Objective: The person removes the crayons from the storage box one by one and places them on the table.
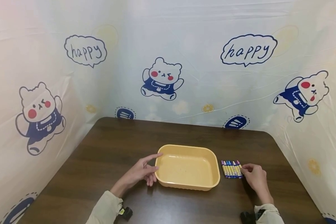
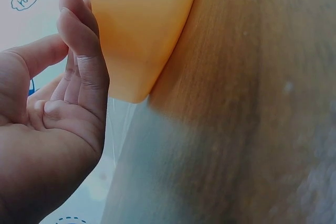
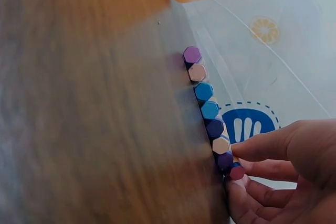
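Note:
A yellow rectangular plastic basin point(image 1: 187, 168) stands on the table. My left hand point(image 1: 140, 171) is at its left side, with the straight index finger and thumb touching the rim; the other fingers hang loosely below. In the left wrist view, that hand point(image 2: 68, 93) is beside the basin's wall point(image 2: 142, 30). To the right of the basin lies a tight row of several crayons point(image 1: 231, 170) with yellow wrappers. My right hand point(image 1: 256, 179) pinches the crayon at the row's right end. In the right wrist view, this reddish crayon point(image 3: 237, 172) sits slightly out of line with the others.
The dark brown wooden table point(image 1: 123, 137) has rounded far corners. A pale printed cloth point(image 1: 201, 71) with bears and "happy" bubbles hangs around its back and sides. Black camera straps point(image 1: 125, 213) sit on both wrists.

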Motion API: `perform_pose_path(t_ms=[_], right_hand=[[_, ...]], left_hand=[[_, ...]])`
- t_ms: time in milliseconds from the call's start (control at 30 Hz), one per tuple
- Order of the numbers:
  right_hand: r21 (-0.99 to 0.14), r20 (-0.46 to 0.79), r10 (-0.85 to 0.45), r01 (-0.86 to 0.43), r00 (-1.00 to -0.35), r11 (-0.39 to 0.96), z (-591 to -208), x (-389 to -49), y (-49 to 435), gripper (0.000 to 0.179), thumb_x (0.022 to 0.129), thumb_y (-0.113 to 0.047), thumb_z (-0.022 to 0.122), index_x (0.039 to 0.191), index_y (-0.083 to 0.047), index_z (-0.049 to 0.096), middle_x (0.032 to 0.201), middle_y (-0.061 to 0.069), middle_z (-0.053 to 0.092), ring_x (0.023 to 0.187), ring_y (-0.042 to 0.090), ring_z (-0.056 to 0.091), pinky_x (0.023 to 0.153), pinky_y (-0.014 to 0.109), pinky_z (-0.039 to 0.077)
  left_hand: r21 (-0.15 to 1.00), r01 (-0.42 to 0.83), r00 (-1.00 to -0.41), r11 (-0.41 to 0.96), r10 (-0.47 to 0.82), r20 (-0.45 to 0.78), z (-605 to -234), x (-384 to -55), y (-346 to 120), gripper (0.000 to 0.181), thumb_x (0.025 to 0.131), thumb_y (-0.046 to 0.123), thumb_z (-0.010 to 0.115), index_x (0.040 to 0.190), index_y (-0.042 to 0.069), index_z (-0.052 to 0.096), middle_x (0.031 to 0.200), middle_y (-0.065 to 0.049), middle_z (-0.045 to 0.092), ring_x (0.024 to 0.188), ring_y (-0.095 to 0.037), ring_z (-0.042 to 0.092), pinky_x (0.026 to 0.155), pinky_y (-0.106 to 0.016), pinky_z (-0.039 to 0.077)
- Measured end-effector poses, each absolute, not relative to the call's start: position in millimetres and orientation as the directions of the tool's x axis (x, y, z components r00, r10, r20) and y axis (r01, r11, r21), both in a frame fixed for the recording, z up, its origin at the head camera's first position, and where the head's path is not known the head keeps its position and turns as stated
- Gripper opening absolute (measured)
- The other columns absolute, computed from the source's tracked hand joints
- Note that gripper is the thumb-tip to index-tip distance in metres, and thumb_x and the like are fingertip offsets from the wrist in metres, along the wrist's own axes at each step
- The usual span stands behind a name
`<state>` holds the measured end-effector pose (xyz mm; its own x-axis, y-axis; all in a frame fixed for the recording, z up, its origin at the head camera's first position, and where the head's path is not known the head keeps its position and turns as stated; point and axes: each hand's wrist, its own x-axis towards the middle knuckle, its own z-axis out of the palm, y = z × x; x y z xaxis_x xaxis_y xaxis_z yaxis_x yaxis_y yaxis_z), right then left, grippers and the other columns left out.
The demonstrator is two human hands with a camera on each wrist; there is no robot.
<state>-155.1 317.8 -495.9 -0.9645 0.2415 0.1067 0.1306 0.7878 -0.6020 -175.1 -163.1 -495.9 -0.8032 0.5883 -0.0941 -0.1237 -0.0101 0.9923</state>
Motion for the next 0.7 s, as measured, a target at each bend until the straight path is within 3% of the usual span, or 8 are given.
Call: perform_pose_path(t_ms=[467, 700], right_hand=[[-0.616, 0.052, 0.269, 0.181, -0.962, 0.767, -503, -145, 333, 0.035, 0.098, -0.028, 0.062, 0.102, 0.006, 0.071, 0.085, 0.011, 0.069, 0.078, 0.023, 0.058, 0.066, 0.033, 0.044], [-0.610, 0.067, 0.255, 0.163, -0.965, 0.775, -508, -146, 337, 0.034, 0.097, -0.026, 0.063, 0.100, 0.006, 0.071, 0.085, 0.012, 0.070, 0.077, 0.022, 0.060, 0.069, 0.035, 0.045]], left_hand=[[0.991, -0.134, -0.798, 0.015, 0.591, -0.117, -501, -177, -151, 0.059, 0.102, 0.010, 0.056, 0.156, 0.016, 0.033, 0.073, -0.014, 0.070, 0.052, -0.020, 0.065, 0.052, -0.028, 0.056], [0.991, -0.136, -0.799, 0.006, 0.591, -0.113, -505, -174, -150, 0.058, 0.102, 0.009, 0.055, 0.156, 0.016, 0.034, 0.072, -0.012, 0.069, 0.051, -0.018, 0.063, 0.051, -0.027, 0.055]])
